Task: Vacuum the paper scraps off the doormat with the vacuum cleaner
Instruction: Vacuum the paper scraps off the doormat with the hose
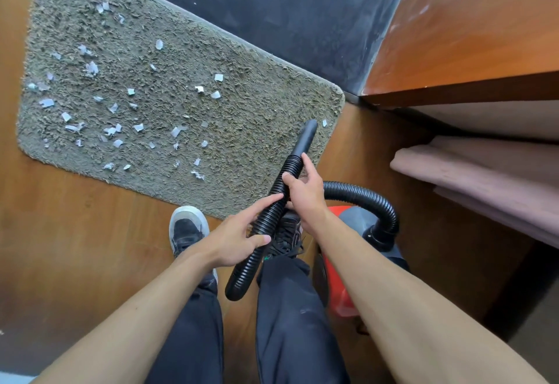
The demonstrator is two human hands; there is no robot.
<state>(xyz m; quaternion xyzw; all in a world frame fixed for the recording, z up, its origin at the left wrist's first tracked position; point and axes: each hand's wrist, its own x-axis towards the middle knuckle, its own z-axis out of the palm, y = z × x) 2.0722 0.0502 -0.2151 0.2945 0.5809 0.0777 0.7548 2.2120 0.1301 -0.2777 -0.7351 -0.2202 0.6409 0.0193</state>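
A grey shaggy doormat [242, 117] lies on the wooden floor, strewn with several white paper scraps [112, 129], mostly on its left half. A black ribbed vacuum hose [266, 220] runs up to a smooth black nozzle [307, 138] that hovers over the mat's right corner. My left hand [239, 238] grips the hose lower down. My right hand [302, 193] grips it higher up, just behind the nozzle. The red and grey vacuum cleaner body [348, 250] stands on the floor to the right of my legs, partly hidden by my right arm.
A brown wooden table [469, 50] fills the upper right, with a pinkish cushioned seat [484, 177] beneath it. A dark threshold strip [272, 5] runs along the mat's far edge. My two feet in sneakers [187, 229] stand at the mat's near edge.
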